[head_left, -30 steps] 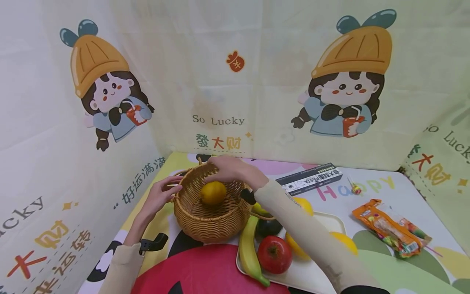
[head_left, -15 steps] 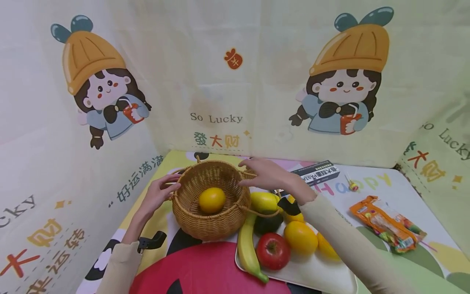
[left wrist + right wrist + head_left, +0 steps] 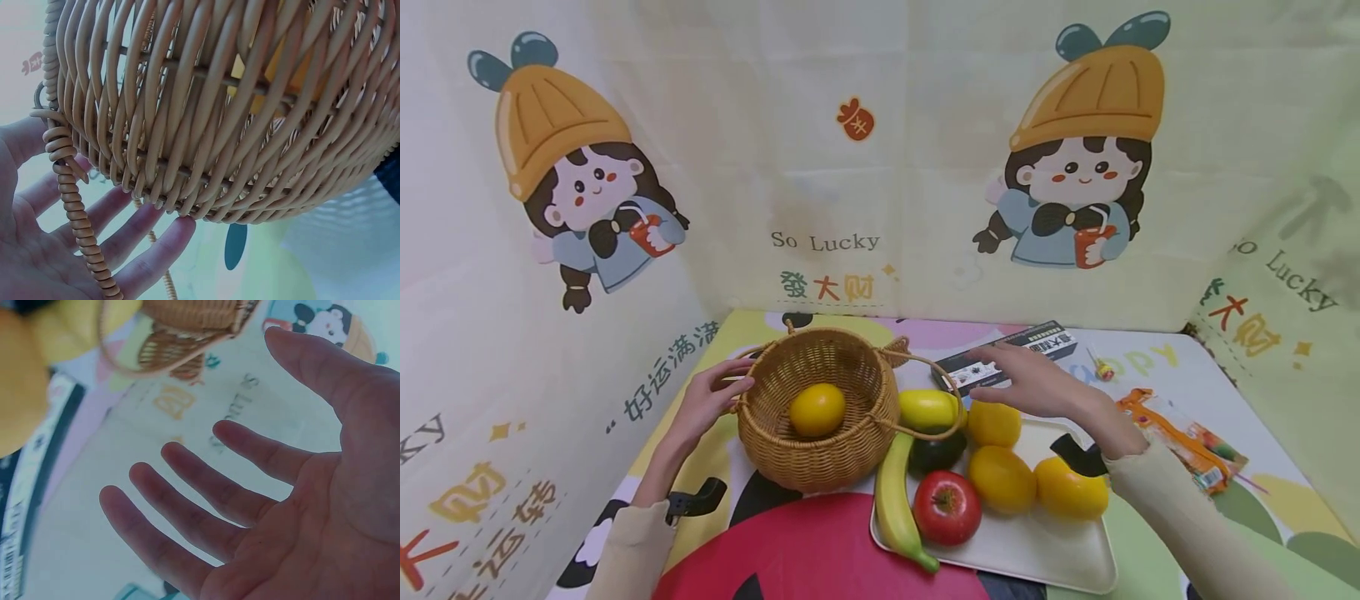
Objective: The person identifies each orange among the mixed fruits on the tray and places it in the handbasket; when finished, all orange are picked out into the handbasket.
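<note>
A wicker basket [image 3: 816, 454] stands on the table with one orange-yellow fruit [image 3: 817, 409] inside. My left hand [image 3: 706, 406] is at the basket's left side. In the left wrist view, its fingertips [image 3: 181, 228] touch the woven wall, and a coiled handle [image 3: 81, 215] crosses in front of the palm. My right hand [image 3: 1030, 379] hovers with spread fingers over the far side of the fruit tray [image 3: 1037, 554], holding nothing. Nearest below it are an orange [image 3: 995, 425] and a dark pasta box [image 3: 1003, 360]. The basket's right handle [image 3: 951, 392] leans out over a yellow fruit [image 3: 927, 409].
On the tray lie a banana [image 3: 895, 508], a red round fruit [image 3: 947, 507], a dark avocado [image 3: 938, 450] and more oranges [image 3: 1002, 480]. Farther right are a lollipop [image 3: 1103, 369] and an orange snack packet [image 3: 1187, 442]. Printed cloth [image 3: 925, 167] walls the back and sides.
My right hand has left the basket's interior and moved right, over the tray's far side, uncovering the fruit there. The basket's right handle has swung outward. My left hand stays at the basket.
</note>
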The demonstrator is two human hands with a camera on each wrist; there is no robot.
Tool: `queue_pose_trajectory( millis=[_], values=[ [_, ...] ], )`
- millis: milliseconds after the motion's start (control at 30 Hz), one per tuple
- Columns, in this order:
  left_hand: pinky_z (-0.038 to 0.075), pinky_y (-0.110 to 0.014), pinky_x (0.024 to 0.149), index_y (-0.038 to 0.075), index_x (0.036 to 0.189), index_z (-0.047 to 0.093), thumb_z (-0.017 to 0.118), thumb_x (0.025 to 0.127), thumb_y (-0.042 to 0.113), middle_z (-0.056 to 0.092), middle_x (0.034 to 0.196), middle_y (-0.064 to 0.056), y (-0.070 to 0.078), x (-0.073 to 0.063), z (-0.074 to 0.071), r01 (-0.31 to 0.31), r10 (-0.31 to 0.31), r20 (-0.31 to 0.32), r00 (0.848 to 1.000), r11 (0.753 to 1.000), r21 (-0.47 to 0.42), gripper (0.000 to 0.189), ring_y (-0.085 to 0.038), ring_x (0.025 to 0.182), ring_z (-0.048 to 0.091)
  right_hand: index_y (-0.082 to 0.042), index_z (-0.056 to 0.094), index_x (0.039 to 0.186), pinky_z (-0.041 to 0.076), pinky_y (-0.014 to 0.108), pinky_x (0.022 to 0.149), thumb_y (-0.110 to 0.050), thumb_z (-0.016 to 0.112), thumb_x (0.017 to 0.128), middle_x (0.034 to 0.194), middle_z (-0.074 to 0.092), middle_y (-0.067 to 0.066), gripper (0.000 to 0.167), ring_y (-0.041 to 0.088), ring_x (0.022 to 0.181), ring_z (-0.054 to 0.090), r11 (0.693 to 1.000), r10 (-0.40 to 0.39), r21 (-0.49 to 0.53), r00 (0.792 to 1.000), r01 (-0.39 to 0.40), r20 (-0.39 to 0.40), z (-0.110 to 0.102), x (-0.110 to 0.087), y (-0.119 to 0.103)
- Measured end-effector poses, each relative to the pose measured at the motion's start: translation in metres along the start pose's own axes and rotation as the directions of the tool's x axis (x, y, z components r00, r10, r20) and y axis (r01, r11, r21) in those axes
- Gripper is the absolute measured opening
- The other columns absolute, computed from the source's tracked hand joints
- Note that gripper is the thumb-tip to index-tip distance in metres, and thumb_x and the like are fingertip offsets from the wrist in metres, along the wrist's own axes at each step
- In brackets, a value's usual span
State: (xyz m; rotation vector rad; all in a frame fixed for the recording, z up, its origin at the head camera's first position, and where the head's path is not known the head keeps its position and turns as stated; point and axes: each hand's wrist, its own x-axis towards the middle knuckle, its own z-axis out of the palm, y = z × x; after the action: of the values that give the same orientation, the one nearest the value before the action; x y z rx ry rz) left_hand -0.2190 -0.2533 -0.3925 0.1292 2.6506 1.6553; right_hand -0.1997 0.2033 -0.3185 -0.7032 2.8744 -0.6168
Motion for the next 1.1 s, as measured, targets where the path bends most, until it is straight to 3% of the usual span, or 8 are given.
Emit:
queue_pose_trajectory(
  millis=[267,600,800,1000,1100],
  values=[
    [0.051,-0.022,0.074,0.002,0.137,0.051,0.057,0.097,0.026,0.052,0.132,-0.025,0.001,-0.002,-0.001,0.002,-0.002,-0.008,1.000,1.000,0.024,0.046,-0.028,0.109,0.058,-0.007,0.053,0.135,0.044,0.058,0.091,-0.042,0.067,0.087,0.126,0.059,0.018,0.061,0.037,0.114,0.052,0.996,0.088,0.007,0.996,-0.088,0.025,0.010,-0.030,0.020],
    [0.051,-0.022,0.075,0.003,0.137,0.051,0.058,0.096,0.029,0.052,0.133,-0.025,0.001,-0.001,-0.001,0.000,0.000,-0.005,1.000,1.000,0.014,0.049,0.001,0.094,0.057,-0.008,0.053,0.134,0.044,0.063,0.089,-0.046,0.069,0.084,0.130,0.056,0.020,0.065,0.043,0.116,0.051,0.989,0.147,0.011,0.985,-0.149,0.085,0.025,-0.059,0.036],
    [0.050,-0.022,0.075,0.003,0.136,0.051,0.058,0.097,0.028,0.052,0.133,-0.025,0.000,-0.001,-0.001,-0.002,0.002,-0.004,1.000,1.000,0.015,0.048,0.003,0.093,0.056,-0.010,0.056,0.132,0.045,0.058,0.088,-0.046,0.073,0.080,0.126,0.057,0.019,0.065,0.035,0.107,0.056,0.985,0.170,0.019,0.978,-0.174,0.118,0.037,-0.076,0.048],
    [0.051,-0.022,0.075,0.003,0.136,0.051,0.058,0.097,0.027,0.052,0.133,-0.025,-0.001,-0.001,-0.001,0.002,-0.002,-0.009,1.000,1.000,0.018,0.047,0.002,0.093,0.056,-0.008,0.059,0.127,0.031,0.067,0.096,-0.046,0.076,0.076,0.124,0.059,0.017,0.067,0.033,0.107,0.057,0.989,0.147,-0.005,0.983,-0.147,0.112,0.048,-0.087,0.057],
    [0.050,-0.022,0.074,0.003,0.136,0.051,0.058,0.097,0.025,0.052,0.133,-0.025,-0.001,-0.001,0.000,0.006,-0.005,-0.013,1.000,1.000,0.023,0.046,0.003,0.093,0.056,-0.009,0.058,0.128,0.038,0.063,0.093,-0.044,0.079,0.074,0.123,0.059,0.017,0.067,0.030,0.101,0.057,0.986,0.166,0.009,0.976,-0.169,0.140,0.051,-0.090,0.060]
  ],
)
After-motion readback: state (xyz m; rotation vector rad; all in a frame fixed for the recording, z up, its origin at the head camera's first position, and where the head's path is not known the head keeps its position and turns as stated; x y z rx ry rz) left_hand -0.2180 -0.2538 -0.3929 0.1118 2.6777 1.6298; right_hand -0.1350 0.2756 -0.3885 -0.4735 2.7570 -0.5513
